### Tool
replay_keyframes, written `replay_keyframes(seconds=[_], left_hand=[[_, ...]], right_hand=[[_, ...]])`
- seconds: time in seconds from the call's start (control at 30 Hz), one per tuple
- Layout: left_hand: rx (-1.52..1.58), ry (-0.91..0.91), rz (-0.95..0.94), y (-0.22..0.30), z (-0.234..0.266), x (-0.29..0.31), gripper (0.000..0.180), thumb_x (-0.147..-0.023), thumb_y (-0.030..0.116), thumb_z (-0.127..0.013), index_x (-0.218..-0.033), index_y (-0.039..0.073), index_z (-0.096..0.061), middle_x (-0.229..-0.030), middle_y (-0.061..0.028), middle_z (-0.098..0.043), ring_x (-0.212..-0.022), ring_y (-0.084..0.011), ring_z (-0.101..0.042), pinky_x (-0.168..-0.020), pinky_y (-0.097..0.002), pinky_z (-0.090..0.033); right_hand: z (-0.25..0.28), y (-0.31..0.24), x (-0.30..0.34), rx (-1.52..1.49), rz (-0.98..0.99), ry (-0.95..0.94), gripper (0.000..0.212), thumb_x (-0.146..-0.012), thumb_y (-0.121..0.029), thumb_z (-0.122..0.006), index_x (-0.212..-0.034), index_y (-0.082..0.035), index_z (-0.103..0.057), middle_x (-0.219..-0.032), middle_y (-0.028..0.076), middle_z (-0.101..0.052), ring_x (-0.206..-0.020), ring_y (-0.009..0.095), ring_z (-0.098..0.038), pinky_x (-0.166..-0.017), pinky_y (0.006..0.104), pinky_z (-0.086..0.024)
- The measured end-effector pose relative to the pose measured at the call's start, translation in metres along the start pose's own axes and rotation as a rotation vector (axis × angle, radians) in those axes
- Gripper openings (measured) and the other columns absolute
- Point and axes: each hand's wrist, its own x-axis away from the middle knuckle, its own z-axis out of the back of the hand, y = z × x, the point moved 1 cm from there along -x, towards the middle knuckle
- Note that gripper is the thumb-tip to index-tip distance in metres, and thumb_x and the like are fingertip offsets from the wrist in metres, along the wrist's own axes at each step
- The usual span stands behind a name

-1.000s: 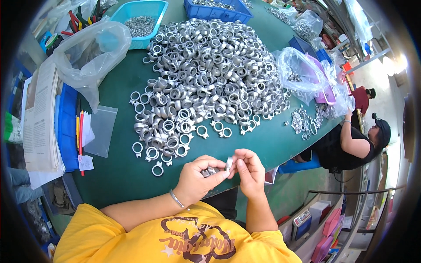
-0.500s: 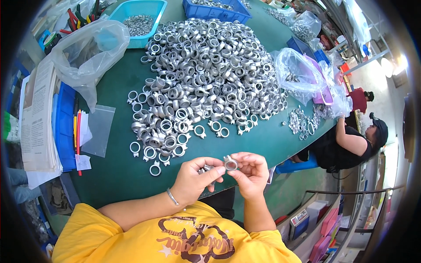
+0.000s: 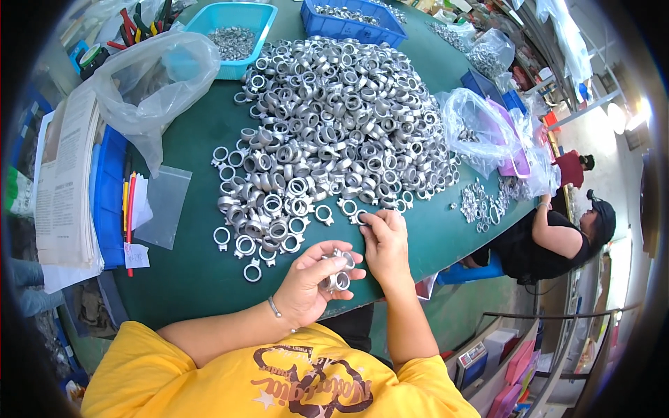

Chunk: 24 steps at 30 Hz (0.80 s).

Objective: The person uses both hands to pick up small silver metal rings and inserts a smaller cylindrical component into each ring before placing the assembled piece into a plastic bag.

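A big pile of grey metal rings (image 3: 341, 111), each with a small lug, covers the middle of the green table. My left hand (image 3: 306, 279), a bangle at its wrist, is closed around a few metal rings (image 3: 339, 280) in front of the pile. At the pile's near right edge, my right hand (image 3: 387, 244) pinches a single metal ring (image 3: 360, 217) that lies on the table. Its fingertips cover part of that ring. Several loose rings lie close by, among them one ring (image 3: 323, 214) just left of the right hand.
A turquoise basin (image 3: 268, 31) and a blue crate (image 3: 348, 29) of small metal parts stand behind the pile. Left are an open plastic bag (image 3: 150, 90), papers (image 3: 66, 181) and pens (image 3: 129, 209). Small parts (image 3: 481, 205) lie at right, near a seated person (image 3: 557, 240).
My right hand has moved forward from my left hand to the pile's edge and now grips another ring. My left hand has turned, showing the rings in it.
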Motion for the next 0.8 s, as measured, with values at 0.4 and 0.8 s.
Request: replay_keyframes(seconds=[0.4,0.8], left_hand=[[-0.321,0.113,-0.067,-0.005,0.004,-0.002,0.017,-0.082,0.008,-0.056,-0.098,0.003,-0.053,-0.084,-0.0079,-0.058,-0.068,-0.0142,-0.057,-0.046,-0.0243,-0.048],[-0.373,0.072,-0.082,-0.008,0.003,-0.002,0.014,-0.081,0.004,-0.056,-0.095,0.001,-0.054,-0.084,-0.0083,-0.058,-0.066,-0.013,-0.057,-0.045,-0.0231,-0.048]], right_hand=[[0.024,-0.021,0.027,-1.149,-0.59,-0.355,0.01,-0.085,0.002,-0.052,-0.094,0.002,-0.055,-0.086,0.003,-0.058,-0.078,0.008,-0.053,-0.07,0.0198,-0.043],[0.024,-0.03,0.03,-0.583,-0.052,-0.125,0.012,-0.075,0.008,-0.057,-0.085,0.001,-0.057,-0.076,0.011,-0.06,-0.067,0.021,-0.059,-0.06,0.0264,-0.048]])
